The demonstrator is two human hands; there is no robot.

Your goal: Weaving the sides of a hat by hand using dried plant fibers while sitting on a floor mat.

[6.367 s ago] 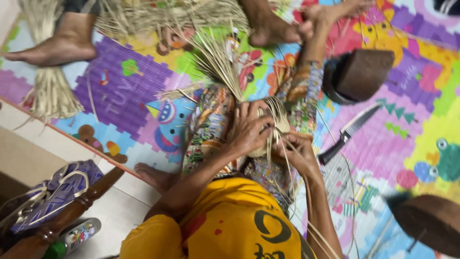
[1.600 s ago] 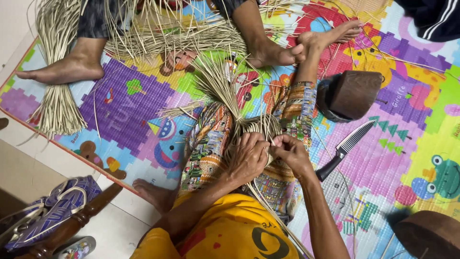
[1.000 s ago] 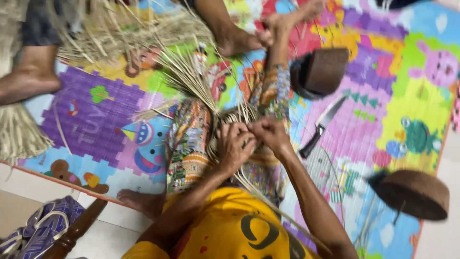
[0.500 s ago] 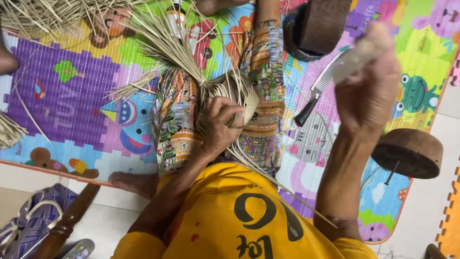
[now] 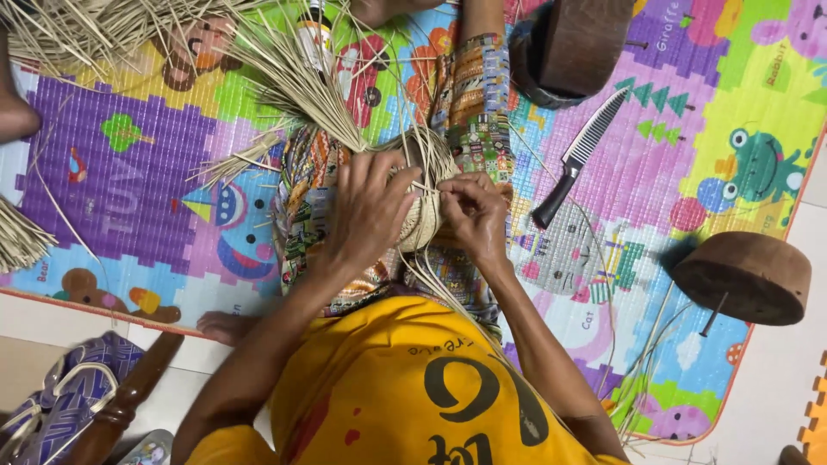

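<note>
Woven piece (image 5: 424,215): pale straw, tight plaited pattern.
Loose straw strands (image 5: 293,77): pale beige-tan, unpatterned.
Shirt (image 5: 405,387): bright yellow, black printed characters, small red spots.
Trousers (image 5: 474,95): multicolour patchwork print in orange, green and blue.
Floor mat (image 5: 138,181): puzzle-tile pattern; purple, yellow, green, pink and blue panels with cartoon animals.
Knife (image 5: 575,159): silver ridged blade, black handle.
Round wooden blocks (image 5: 745,275): dark brown, plain.
Bag (image 5: 65,405): purple-blue, white handles.
Floor (image 5: 775,396): off-white tile.

Home floor, colourful play mat (image 5: 129,198), sandals (image 5: 60,413)
</note>
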